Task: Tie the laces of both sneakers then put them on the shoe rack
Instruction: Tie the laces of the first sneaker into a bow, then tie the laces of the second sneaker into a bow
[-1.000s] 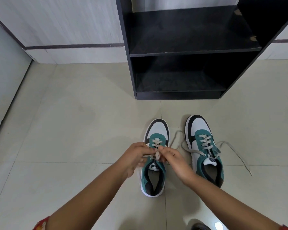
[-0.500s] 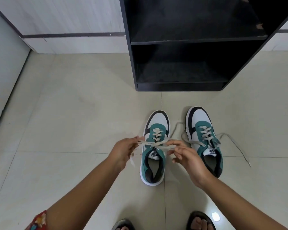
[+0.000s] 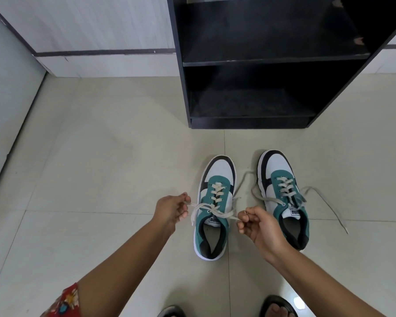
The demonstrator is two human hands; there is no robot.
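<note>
a pale tiled floor point(image 3: 89, 179) fills the room, its grout lines crossing under the shoes, and it meets a light panelled wall point(image 3: 89, 26) with a dark stripe along the far edge and a plain wall on the left. against the far wall, toward the right, stands a black shoe rack point(image 3: 272, 62) with two bare shelves showing, chipped at the right edge of the upper one. wide open floor lies to the left of the rack and of the shoes, and a strip of bare tile separates the rack's foot from the toes of the pair.

the two sneakers stand side by side on the floor, toes toward the rack, teal, white and black. the left sneaker point(image 3: 215, 209) has its laces point(image 3: 215, 210) crossed over the tongue and drawn out sideways. the left hand point(image 3: 172, 211) has its fingers pinched closed on one lace end just left of the shoe; the right hand point(image 3: 258, 225) has its fingers closed on the other end just right of it. the right sneaker point(image 3: 284, 200) lies untied, its loose laces point(image 3: 325, 202) trailing across the tile on both sides.

each tongue carries a small dark label with lettering, seen upside down and too small to read surely. a red patterned sleeve point(image 3: 64, 303) shows at the bottom left, and dark sandals point(image 3: 277, 305) at the bottom edge.
</note>
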